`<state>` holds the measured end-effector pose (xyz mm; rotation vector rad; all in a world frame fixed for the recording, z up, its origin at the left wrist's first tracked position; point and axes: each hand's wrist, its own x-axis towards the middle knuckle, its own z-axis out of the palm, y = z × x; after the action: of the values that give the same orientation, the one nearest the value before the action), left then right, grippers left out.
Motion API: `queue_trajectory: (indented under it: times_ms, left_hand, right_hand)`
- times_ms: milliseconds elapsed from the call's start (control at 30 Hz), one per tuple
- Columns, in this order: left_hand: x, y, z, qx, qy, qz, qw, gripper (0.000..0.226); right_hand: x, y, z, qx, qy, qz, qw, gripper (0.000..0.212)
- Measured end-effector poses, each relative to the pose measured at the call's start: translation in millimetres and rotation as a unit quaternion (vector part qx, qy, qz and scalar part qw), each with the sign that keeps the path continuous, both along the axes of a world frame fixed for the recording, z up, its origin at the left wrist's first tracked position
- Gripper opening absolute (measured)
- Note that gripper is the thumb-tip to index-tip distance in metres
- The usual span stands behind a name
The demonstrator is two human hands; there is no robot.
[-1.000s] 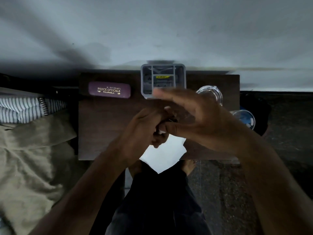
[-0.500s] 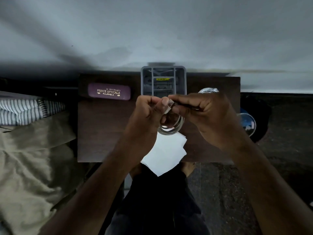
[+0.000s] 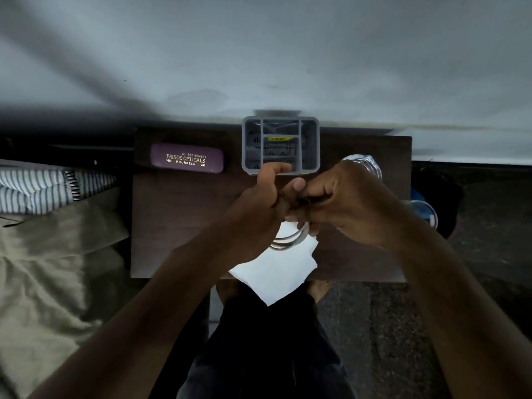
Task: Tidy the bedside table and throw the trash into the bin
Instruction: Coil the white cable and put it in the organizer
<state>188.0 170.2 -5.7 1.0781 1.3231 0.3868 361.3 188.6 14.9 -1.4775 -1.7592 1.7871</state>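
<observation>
Both the left hand [image 3: 260, 205] and right hand [image 3: 342, 205] are closed around a coiled white cable [image 3: 290, 239] above the table [image 3: 178, 226]; winding seems underway, and stowing it in the far organiser [image 3: 312, 145] looks next.

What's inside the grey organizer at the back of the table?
The grey organizer shows a yellow-labelled item in its middle compartment; the others look dark. The left hand covers its near edge.

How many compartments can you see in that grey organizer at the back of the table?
5 can be made out in the grey organizer: one down each side, one across the back, two stacked in the middle. The left hand covers its front edge, so more may be hidden.
</observation>
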Motion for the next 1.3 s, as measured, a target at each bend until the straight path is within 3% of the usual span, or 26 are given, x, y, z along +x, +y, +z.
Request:
queue_trajectory:
  times_ms: [100,200,300,367,433,567,767,900,1100,1300]
  left_hand:
    - [-4.4,4.6,-8.6,0.018,0.005,0.009,1.000,0.022]
    - [-8.7,8.0,-11.0,0.111,0.079,0.007,0.991,0.023]
    - [-3.6,16.8,-15.9,0.174,0.137,0.066,0.973,0.029]
    - [6.7,24.3,-19.1,0.143,0.133,0.124,0.973,0.032]
    - [19.6,33.4,-20.5,0.056,0.061,0.174,0.981,0.033]
    - [40.1,48.1,-20.0,-0.072,-0.062,0.240,0.966,0.030]
    - [42.3,56.3,-28.8,-0.114,-0.114,0.267,0.950,0.025]
    - [42.0,57.4,-32.0,-0.147,-0.166,0.257,0.941,0.027]
    - [31.6,61.7,-37.7,-0.117,-0.160,0.295,0.935,0.027]
    - [26.7,65.0,-38.6,-0.138,-0.162,0.298,0.930,0.029]
  right_hand:
    - [-0.8,-2.5,-10.4,-0.011,0.046,-0.088,0.995,0.024]
    - [7.2,-1.3,-20.1,-0.061,0.087,-0.240,0.965,0.027]
    - [9.4,5.2,-35.7,-0.039,0.056,-0.356,0.932,0.026]
    - [9.0,15.1,-48.6,-0.019,0.028,-0.422,0.906,0.024]
    - [10.1,25.7,-62.8,-0.005,-0.001,-0.456,0.890,0.023]
    - [7.8,36.6,-78.2,0.060,-0.097,-0.453,0.884,0.017]
    - [-0.8,37.6,-78.9,0.137,-0.195,-0.439,0.866,0.014]
    - [-22.5,34.5,-77.8,0.205,-0.252,-0.357,0.876,0.016]
    - [-38.1,31.2,-68.2,0.340,-0.323,-0.308,0.828,0.010]
    - [-48.6,32.9,-69.8,0.299,-0.329,-0.307,0.842,0.014]
